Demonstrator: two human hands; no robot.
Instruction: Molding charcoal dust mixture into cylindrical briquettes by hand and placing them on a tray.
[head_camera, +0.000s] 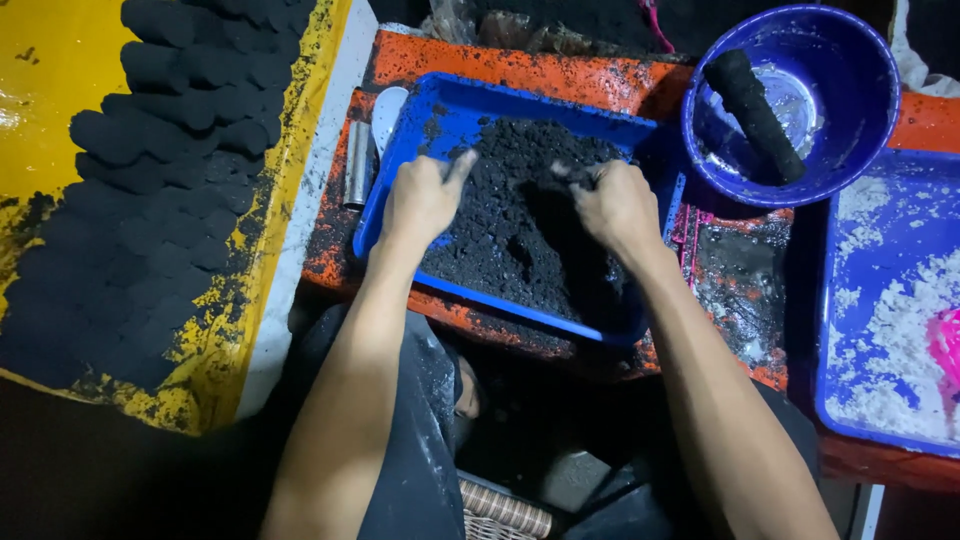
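Both hands work in a shallow rectangular blue plastic tray (420, 110) heaped with black crumbly powder (520, 220), which sits on a stained orange table (560, 70). The left hand (420, 200) rests on the pile's left edge, fingers curled loosely with one pointing up, gripping nothing visible. The right hand (615, 205) is pinched closed on a clump of the powder. A round blue plastic bowl (860, 120) to the right holds a black cylindrical briquette (755, 100); rows of black briquettes (160, 180) lie on a yellow board (40, 90) at left
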